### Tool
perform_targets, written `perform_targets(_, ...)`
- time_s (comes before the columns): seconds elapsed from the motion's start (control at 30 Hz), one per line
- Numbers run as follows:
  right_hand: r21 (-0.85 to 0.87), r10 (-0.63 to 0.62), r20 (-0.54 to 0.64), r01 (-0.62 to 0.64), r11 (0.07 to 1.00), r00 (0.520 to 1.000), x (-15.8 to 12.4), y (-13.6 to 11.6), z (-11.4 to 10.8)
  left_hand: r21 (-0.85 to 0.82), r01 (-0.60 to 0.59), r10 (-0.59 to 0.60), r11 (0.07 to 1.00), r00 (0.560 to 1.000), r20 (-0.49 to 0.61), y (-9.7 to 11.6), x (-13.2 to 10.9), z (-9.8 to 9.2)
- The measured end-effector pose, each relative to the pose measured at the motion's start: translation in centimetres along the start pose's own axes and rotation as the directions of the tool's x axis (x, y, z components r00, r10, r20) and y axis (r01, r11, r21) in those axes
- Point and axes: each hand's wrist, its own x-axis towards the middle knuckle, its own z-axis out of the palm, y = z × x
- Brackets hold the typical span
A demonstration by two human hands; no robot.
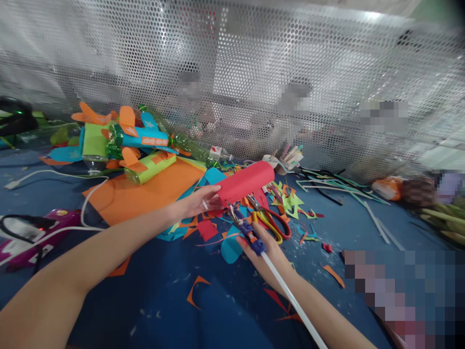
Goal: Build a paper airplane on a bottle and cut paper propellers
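My left hand (203,199) is closed around the clear end of a plastic bottle wrapped in red paper (247,183). In my right hand (271,252) is a blue glue gun (250,235), its nozzle close to the bottle's near end; I cannot tell whether they touch. A long white glue stick (290,293) runs out of the back of the gun toward me. Beyond my right hand lie scissors with red and yellow handles (278,224). Beneath the gun rests a rounded blue paper piece (231,245).
Paper scraps (290,198) litter the blue table (163,300). Paper-covered bottles with fins (145,138) stand at back left by an orange sheet (119,196). A purple power strip (54,232) with cables lies left. Thin strips (337,184) lie right. A perforated metal screen (236,72) closes the back.
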Motion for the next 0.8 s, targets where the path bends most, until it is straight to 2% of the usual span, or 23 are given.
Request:
perform_targets(0.3, -0.014, 0.005, 0.045, -0.005, 1.000, 0.999, 0.0, -0.5, -0.4, 0.005, 0.013, -0.013, 1.000, 1.000, -0.013, 0.1, -0.1, 0.2)
perform_targets(0.5, -0.020, 0.021, -0.045, -0.022, 1.000, 0.999, 0.2, -0.1, -0.6, -0.004, 0.000, 0.000, 1.000, 1.000, -0.003, 0.1, 0.0, 0.1)
perform_targets(0.63, -0.023, 0.070, -0.087, -0.072, 0.997, 0.994, 0.4, -0.1, -0.9, -0.029, 0.011, -0.012, 1.000, 0.999, -0.034, 0.0, 0.1, 0.0)
perform_targets(0.8, -0.010, 0.069, -0.160, -0.072, 0.997, 0.985, 0.8, 0.1, -2.1, -0.035, 0.016, -0.017, 0.999, 1.000, -0.010, 0.1, 0.0, 0.0)
